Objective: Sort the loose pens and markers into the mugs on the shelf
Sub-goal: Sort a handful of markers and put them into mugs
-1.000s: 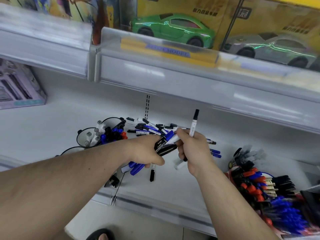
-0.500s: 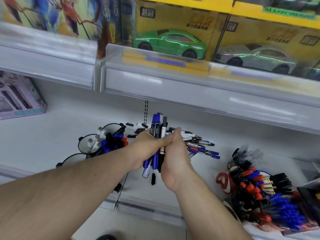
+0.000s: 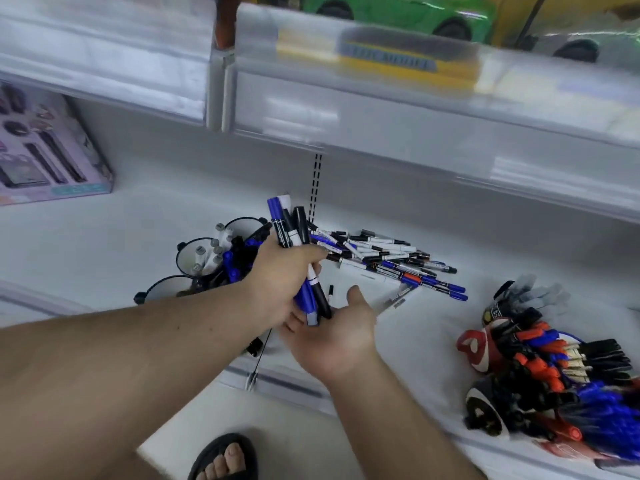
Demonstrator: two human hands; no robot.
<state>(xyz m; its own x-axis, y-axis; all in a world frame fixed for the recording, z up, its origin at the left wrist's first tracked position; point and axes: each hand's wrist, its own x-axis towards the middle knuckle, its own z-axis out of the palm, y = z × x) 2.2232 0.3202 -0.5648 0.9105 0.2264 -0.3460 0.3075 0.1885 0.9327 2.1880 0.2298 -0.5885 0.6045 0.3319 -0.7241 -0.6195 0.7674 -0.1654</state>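
A bunch of markers [image 3: 298,258] is gripped mid-barrel by the left hand [image 3: 280,282], ends squared against the open right hand [image 3: 332,337]. Light, stiff, probably slippery.

We're in a shop here, at a white display shelf [image 3: 104,237] with clear price-label rails along the tier above. Boxed toy cars [image 3: 398,12] sit up top, a packaged gift set [image 3: 45,150] at left, and bulk heaps of markers [image 3: 381,258] on the shelf.
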